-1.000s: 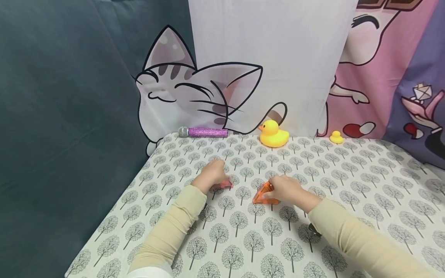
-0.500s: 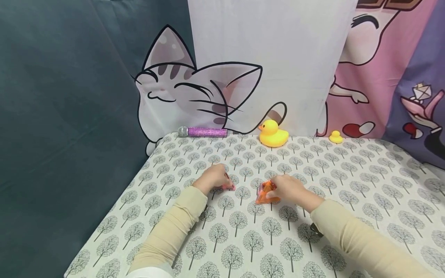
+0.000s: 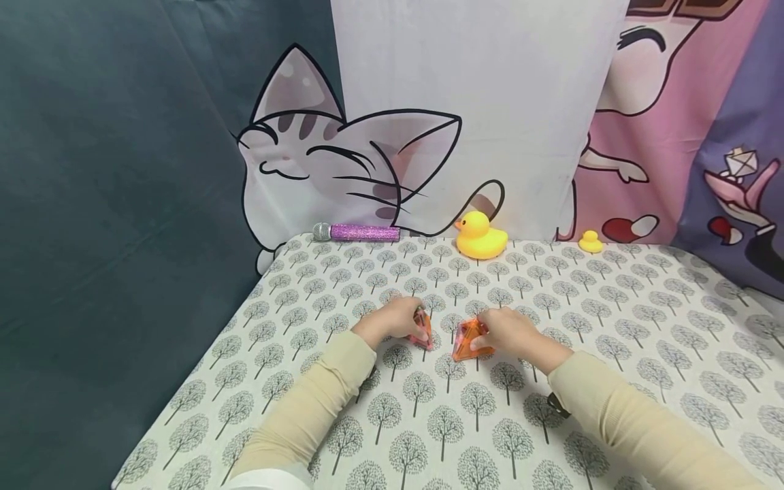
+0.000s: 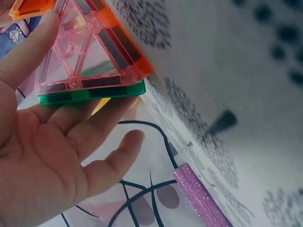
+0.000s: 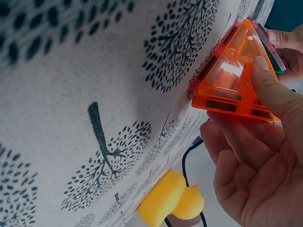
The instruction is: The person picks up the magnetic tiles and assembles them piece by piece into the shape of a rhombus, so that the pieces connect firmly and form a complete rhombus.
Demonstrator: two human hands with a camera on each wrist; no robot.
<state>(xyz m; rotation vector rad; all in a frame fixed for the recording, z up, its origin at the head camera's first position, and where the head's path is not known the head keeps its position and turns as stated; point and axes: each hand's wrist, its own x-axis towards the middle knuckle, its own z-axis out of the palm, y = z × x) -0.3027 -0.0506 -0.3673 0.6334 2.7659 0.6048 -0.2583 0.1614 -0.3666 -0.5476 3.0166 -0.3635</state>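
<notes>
My left hand [image 3: 395, 318] grips joined triangular magnetic tiles between thumb and fingers, close over the patterned tablecloth. In the left wrist view a pink tile [image 4: 94, 81] faces the camera, with a green tile [image 4: 92, 95] along its lower edge and an orange tile [image 4: 120, 42] at its side. Opposite it, my right hand [image 3: 507, 332] pinches an orange triangular magnetic tile [image 5: 229, 78], thumb on its face and fingers beneath. A pink edge [image 5: 213, 61] shows beside that orange tile. In the head view a narrow gap separates the two groups.
Along the table's far edge lie a purple glittery microphone [image 3: 364, 233], a large yellow rubber duck [image 3: 482, 238] and a small yellow duck [image 3: 591, 242]. A cartoon-printed curtain [image 3: 520, 102] hangs behind. The tablecloth [image 3: 422, 435] carries a tree print.
My left hand has moved right and slightly nearer with its tiles, closing toward the right hand. The tiles in it have tipped more upright. My right hand has barely moved.
</notes>
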